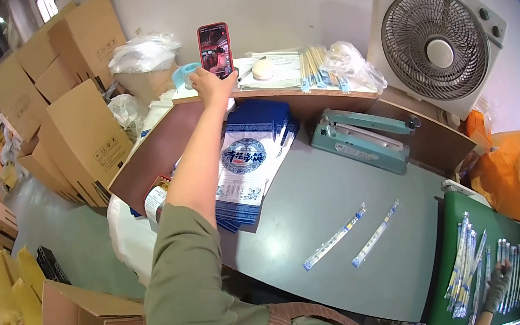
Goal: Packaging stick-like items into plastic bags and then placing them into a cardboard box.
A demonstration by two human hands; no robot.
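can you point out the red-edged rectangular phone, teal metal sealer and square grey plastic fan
Red-edged rectangular phone [215,44]: head view, on its screen
Teal metal sealer [365,154]: head view, base's side
Square grey plastic fan [439,54]: head view, central hub

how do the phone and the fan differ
The phone is small, the fan much larger. The phone is narrow with red edges; the fan is squarish and pale. The left hand holds the phone; no hand touches the fan. Both have roughly rectangular outlines.

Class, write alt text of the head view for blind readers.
The person's left hand grips a red-cased phone beyond a table bearing printed bags, slim packets and a teal sealer. Lower right, a gloved hand over more packets on a green surface.
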